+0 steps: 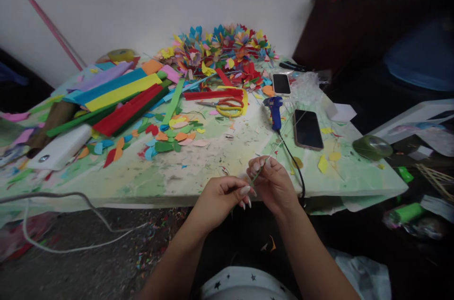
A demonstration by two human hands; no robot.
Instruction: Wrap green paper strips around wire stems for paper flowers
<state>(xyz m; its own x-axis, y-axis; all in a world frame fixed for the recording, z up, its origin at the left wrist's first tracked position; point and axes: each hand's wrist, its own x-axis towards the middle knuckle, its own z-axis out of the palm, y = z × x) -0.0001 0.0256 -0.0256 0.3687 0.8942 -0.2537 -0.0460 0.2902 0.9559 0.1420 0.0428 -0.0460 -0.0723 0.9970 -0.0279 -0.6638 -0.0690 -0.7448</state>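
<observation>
Just over the table's front edge, my left hand (227, 196) and my right hand (271, 179) are close together, both with fingers pinched. Between them runs a thin wire (258, 173), green at its lower part and pale where it extends up past the right fingers. My right thumb and fingers grip the wire. The left thumb and forefinger pinch its lower green end; the exact contact there is hidden by the fingers. Beyond the right hand lies a blue glue gun (275, 113), its black cord (296, 165) passing beside that hand and over the edge.
Scissors (225, 105) lie mid-table near loose cut paper petals (177, 134). Crepe paper rolls (120, 92) and a white box-like device (60, 149) are at left. Paper flowers (227, 49) pile against the wall. Two phones, one dark (308, 129), one white-edged (281, 84), and tape (372, 147) lie right.
</observation>
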